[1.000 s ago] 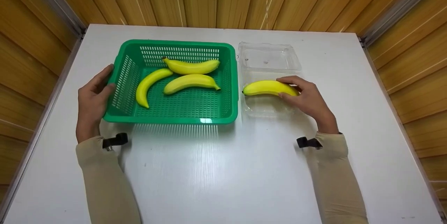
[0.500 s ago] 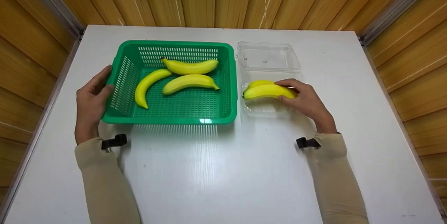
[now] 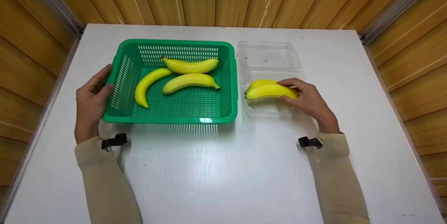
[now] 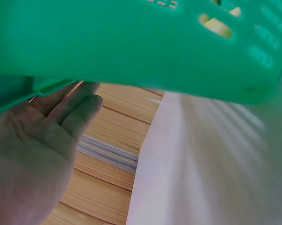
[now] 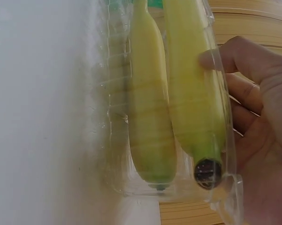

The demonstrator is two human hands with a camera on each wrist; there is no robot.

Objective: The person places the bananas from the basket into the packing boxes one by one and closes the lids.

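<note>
R hand [image 3: 305, 98] pinched front banana [image 3: 263, 92]; 2nd banana [image 3: 259, 83] just behind, both in open clear tub [image 3: 260, 109] R of green basket [image 3: 174, 118]. Basket held 3 bananas [image 3: 191, 83]; L hand [image 3: 91, 102], fingers straight, touched its L side

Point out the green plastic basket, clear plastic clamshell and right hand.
Green plastic basket [image 3: 164, 119], head view: near rim.
Clear plastic clamshell [image 3: 268, 56], head view: far half.
Right hand [image 3: 307, 97], head view: its back.

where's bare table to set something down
Bare: white tabletop between the sleeves, in front of the green basket, and right of the right hand. Crowded: where basket and clear clamshell sit side by side, and the clamshell's near half, holding two bananas.
</note>
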